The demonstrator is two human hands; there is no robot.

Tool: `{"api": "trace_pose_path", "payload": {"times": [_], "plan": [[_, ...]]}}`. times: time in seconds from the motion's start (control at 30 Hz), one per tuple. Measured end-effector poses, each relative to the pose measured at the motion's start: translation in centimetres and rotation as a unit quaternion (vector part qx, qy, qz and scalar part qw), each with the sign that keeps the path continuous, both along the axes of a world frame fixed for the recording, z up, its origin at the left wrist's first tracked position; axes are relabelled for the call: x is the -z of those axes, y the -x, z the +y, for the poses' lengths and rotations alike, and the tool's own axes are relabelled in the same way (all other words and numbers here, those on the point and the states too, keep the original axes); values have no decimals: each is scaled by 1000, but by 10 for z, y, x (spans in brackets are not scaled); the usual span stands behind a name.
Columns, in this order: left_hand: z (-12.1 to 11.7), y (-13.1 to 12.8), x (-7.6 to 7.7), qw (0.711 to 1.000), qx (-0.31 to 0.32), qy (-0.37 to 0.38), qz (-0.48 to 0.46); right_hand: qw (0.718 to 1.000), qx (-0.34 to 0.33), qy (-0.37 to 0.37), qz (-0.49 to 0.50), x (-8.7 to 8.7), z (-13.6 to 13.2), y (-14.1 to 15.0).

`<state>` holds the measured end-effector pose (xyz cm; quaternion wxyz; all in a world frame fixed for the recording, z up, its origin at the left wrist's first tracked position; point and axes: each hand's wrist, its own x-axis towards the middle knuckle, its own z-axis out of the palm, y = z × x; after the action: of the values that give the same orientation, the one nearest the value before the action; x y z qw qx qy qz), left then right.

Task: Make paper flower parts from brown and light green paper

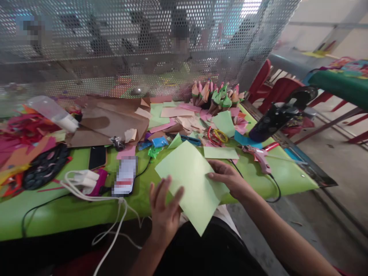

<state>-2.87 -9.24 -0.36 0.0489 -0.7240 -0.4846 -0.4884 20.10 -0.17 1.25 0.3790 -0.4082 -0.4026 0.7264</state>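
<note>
A pale green sheet of paper point(192, 184) is held up over the table's front edge and my lap, turned so that one corner points toward me. My right hand point(225, 176) pinches its right edge, thumb on top and fingers underneath. Beside the sheet's lower left edge is my left hand point(163, 211), its fingers spread apart. Whether those fingertips touch the paper, I cannot tell. Just beyond the sheet lie a strip of light green paper point(221, 153) and scissors with red and yellow handles point(217, 135).
On the green table point(287, 172) lie a pink glue gun point(261, 157), a dark bottle point(263, 122), a phone point(125, 176), a charger with white cables point(87, 178) and brown paper point(115, 115). Paper flowers point(221, 96) stand behind, before a perforated metal screen point(115, 50). Red chairs point(280, 92) are at right.
</note>
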Motion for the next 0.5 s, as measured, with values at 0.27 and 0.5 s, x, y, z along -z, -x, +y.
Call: {"api": "trace_pose_path", "payload": {"times": [0.27,0.5], "plan": [[29,-7,2,634,131,429,-630,999,29,-5,19,-12,20,-1],[54,-7,-14,609,169,344,-695,996,12,-83,-39,-11,40,-2]]}}
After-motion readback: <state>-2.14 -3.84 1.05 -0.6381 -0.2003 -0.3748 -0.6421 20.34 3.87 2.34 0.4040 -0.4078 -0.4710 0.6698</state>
